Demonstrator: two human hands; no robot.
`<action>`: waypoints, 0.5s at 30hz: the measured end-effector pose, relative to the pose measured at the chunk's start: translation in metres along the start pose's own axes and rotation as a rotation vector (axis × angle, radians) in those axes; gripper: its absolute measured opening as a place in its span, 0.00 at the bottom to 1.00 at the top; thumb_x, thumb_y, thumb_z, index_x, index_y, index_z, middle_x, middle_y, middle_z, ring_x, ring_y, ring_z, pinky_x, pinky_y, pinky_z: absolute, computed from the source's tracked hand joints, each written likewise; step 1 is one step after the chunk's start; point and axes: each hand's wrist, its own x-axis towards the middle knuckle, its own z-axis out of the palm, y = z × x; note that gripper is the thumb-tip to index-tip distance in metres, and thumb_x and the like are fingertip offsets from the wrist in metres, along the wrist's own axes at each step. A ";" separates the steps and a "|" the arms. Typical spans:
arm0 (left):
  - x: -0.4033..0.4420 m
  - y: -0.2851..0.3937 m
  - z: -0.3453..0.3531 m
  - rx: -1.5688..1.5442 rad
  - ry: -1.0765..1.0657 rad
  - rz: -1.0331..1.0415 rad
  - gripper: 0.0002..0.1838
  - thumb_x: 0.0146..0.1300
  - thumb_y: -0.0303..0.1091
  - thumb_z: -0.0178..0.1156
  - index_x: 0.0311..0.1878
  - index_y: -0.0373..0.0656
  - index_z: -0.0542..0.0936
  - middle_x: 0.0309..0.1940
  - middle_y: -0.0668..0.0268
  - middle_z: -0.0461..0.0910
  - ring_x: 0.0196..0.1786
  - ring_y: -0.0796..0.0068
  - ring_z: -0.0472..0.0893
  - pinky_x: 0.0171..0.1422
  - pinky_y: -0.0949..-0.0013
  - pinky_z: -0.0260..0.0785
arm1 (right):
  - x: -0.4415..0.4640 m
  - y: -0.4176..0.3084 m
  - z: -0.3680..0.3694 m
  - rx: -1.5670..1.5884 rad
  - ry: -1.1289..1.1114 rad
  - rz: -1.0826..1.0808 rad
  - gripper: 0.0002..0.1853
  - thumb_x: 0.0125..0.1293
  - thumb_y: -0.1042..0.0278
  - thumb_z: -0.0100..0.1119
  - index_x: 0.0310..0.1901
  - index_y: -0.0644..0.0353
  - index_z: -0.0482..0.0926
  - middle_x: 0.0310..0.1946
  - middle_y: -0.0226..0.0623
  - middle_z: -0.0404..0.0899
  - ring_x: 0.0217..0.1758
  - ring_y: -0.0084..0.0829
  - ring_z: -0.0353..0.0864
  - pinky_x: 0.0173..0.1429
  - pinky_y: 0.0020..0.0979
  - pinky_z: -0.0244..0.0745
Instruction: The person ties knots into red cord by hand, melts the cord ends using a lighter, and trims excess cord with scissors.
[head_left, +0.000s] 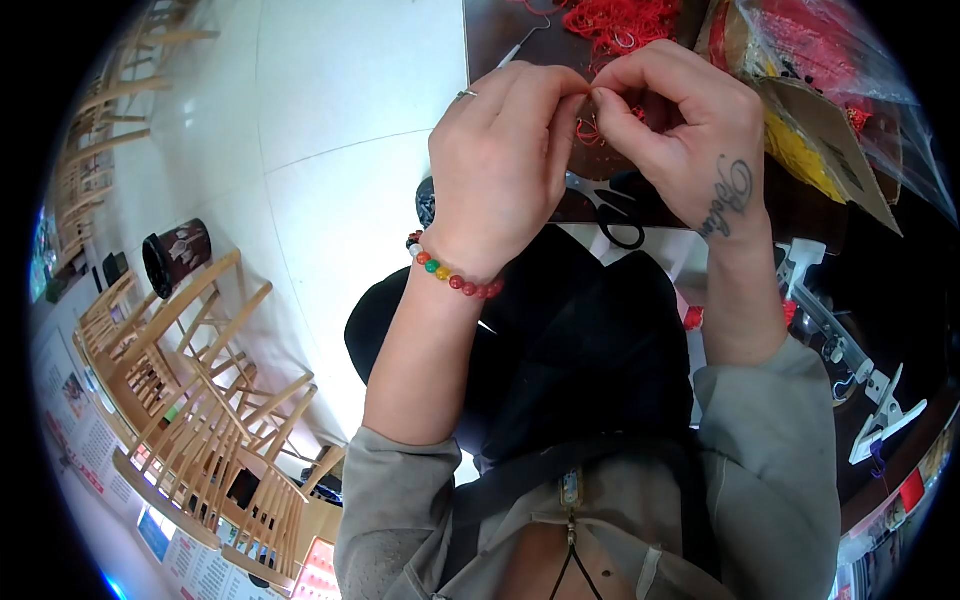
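Note:
My left hand (510, 150) and my right hand (685, 130) meet fingertip to fingertip above the dark table (800, 203). Both are closed in a pinch. Thin red cord (587, 130) shows just below the pinched fingertips and seems to be held between them; the part inside the fingers is hidden. A pair of scissors (622, 226) with black handles lies under my hands at the table's edge. Beyond my left hand lies a thin hooked tool (525, 42). A heap of red cord (625, 25) sits past both hands.
At the right, a cardboard box (835, 150) and clear plastic bags (850, 50) hold red and yellow material. A white metal clamp-like fixture (840, 330) stands by my right forearm. Wooden chairs (200, 430) and a dark bin (178, 257) are on the left floor.

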 end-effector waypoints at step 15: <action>0.003 0.013 -0.013 -0.462 -0.126 -0.395 0.05 0.63 0.24 0.60 0.41 0.34 0.80 0.31 0.69 0.81 0.36 0.84 0.77 0.45 0.79 0.70 | -0.019 0.033 0.025 0.816 0.094 0.341 0.06 0.60 0.77 0.63 0.40 0.65 0.81 0.34 0.27 0.79 0.38 0.14 0.75 0.44 0.17 0.70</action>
